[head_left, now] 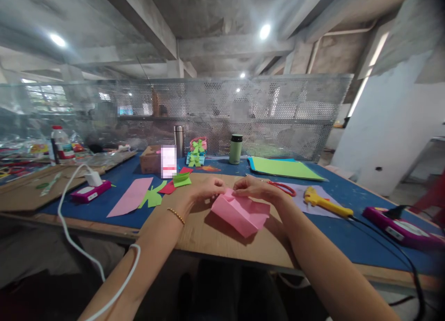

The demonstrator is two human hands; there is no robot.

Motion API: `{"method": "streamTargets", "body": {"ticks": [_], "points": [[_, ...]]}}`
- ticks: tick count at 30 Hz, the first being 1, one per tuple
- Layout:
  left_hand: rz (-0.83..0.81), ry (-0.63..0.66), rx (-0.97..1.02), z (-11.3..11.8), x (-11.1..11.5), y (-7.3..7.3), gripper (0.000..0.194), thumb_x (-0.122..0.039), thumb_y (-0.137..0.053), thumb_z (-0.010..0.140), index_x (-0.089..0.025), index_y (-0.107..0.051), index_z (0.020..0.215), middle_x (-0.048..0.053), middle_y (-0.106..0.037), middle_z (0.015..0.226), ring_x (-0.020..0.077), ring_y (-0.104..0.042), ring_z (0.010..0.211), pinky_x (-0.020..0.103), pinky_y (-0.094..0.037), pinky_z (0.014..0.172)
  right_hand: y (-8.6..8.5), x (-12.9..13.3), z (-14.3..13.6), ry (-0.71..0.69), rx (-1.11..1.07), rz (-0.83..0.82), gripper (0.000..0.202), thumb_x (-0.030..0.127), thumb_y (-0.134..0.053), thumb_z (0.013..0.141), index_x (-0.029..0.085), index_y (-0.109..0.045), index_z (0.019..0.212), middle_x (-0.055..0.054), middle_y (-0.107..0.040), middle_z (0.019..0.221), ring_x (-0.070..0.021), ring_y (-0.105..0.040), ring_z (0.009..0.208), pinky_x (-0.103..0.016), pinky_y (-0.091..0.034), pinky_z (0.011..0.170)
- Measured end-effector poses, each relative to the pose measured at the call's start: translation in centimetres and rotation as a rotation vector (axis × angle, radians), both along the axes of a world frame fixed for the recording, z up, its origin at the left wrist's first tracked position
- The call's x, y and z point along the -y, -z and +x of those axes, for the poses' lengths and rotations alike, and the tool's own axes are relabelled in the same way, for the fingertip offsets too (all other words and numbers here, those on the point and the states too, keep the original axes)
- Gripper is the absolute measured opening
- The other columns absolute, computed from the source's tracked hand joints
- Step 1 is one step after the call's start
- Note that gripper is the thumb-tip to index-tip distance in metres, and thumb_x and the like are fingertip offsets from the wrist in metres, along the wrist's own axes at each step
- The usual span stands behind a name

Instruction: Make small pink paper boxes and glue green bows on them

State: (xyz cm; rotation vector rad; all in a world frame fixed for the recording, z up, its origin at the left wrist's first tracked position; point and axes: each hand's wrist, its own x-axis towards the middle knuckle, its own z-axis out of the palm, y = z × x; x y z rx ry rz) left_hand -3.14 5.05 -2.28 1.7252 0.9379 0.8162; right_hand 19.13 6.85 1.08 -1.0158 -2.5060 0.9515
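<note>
A folded sheet of pink paper (241, 215) is between my hands, above a brown cardboard sheet (208, 242). At its far left corner, my left hand (209, 189) is closed in a pinch. The thumb and fingers of my right hand (255, 187) grip its far edge close by. Creases run across the paper and its near flap sticks out toward me. Just beyond my right hand lie red-handled scissors (287, 189), partly hidden by the wrist.
A yellow glue gun (327, 204) with a black cord lies right, near a purple power strip (399, 226). Left are flat pink paper (132, 196), green cut paper (153, 195) and another power strip (91, 191). A white cable (64, 214) crosses my left forearm. Behind stands a green tumbler (236, 149).
</note>
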Motion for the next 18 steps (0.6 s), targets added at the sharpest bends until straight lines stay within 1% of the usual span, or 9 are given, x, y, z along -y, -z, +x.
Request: {"method": "streamTargets", "body": {"ticks": [3,6,9,11,13,14,16,18], "points": [[-0.028,0.038,-0.030,0.0,0.8,-0.4,0.020,-0.035,-0.069,0.071,-0.016,-0.061,0.072,-0.004,-0.047,0.055,0.0076,-0.039,0.045,0.021,-0.026,0.044,0.2,-0.2,-0.2,-0.023,0.004,-0.026,0.030,0.045,-0.064,0.074,0.016,-0.059,0.067,0.005,-0.043,0.060,-0.0095,-0.035,0.057,-0.025,-0.024,0.052],[-0.035,0.068,-0.046,0.0,1.1,-0.6,0.025,-0.037,-0.072,0.071,-0.015,-0.061,0.067,-0.003,-0.047,0.055,0.0072,-0.038,0.046,0.022,-0.024,0.043,0.4,-0.1,-0.5,-0.034,0.004,-0.038,0.031,0.045,-0.063,0.077,0.016,-0.057,0.066,0.005,-0.042,0.059,-0.0091,-0.035,0.056,-0.025,-0.023,0.052],[-0.043,0.085,-0.039,0.0,1.0,-0.4,0.030,-0.041,-0.074,0.072,-0.015,-0.060,0.063,-0.003,-0.045,0.053,0.0072,-0.036,0.046,0.023,-0.023,0.043,0.4,0.1,-0.5,-0.028,0.004,-0.019,0.033,0.045,-0.064,0.080,0.017,-0.057,0.065,0.005,-0.043,0.058,-0.0087,-0.036,0.054,-0.024,-0.024,0.051],[-0.042,0.077,-0.017,0.0,0.8,0.0,0.033,-0.043,-0.074,0.072,-0.014,-0.063,0.063,-0.003,-0.045,0.052,0.0076,-0.037,0.045,0.023,-0.024,0.044,0.0,0.2,-0.2,-0.007,-0.031,-0.004,0.035,0.047,-0.065,0.080,0.017,-0.059,0.064,0.004,-0.048,0.058,-0.0091,-0.040,0.054,-0.024,-0.029,0.051],[-0.026,0.052,0.020,0.0,0.5,0.3,0.033,-0.044,-0.075,0.072,-0.012,-0.067,0.068,-0.001,-0.050,0.054,0.0084,-0.040,0.047,0.024,-0.027,0.046,-0.6,0.0,0.5,0.067,-0.171,0.016,0.036,0.050,-0.066,0.081,0.016,-0.063,0.068,0.000,-0.058,0.064,-0.0108,-0.049,0.057,-0.025,-0.037,0.055],[-0.011,0.035,0.041,-0.1,0.3,0.4,0.033,-0.044,-0.075,0.072,-0.012,-0.068,0.069,0.000,-0.052,0.056,0.0088,-0.042,0.049,0.024,-0.028,0.047,-0.9,-0.3,1.0,0.135,-0.282,0.042,0.037,0.052,-0.066,0.082,0.016,-0.066,0.072,-0.002,-0.063,0.070,-0.0119,-0.054,0.060,-0.025,-0.041,0.058],[0.028,-0.005,0.080,-0.2,-0.1,0.4,0.032,-0.043,-0.076,0.071,-0.012,-0.067,0.070,0.000,-0.054,0.059,0.0089,-0.044,0.052,0.023,-0.030,0.050,-1.4,-1.0,2.2,0.316,-0.523,0.090,0.037,0.053,-0.067,0.083,0.016,-0.068,0.081,-0.006,-0.069,0.082,-0.0129,-0.060,0.066,-0.025,-0.047,0.062],[0.073,-0.051,0.107,-0.3,-0.6,0.2,0.031,-0.041,-0.077,0.068,-0.012,-0.066,0.066,-0.001,-0.053,0.058,0.0083,-0.043,0.052,0.022,-0.030,0.051,-1.6,-1.7,3.6,0.471,-0.657,0.090,0.033,0.050,-0.068,0.084,0.017,-0.068,0.084,-0.007,-0.071,0.086,-0.0121,-0.062,0.066,-0.024,-0.048,0.060]]}}
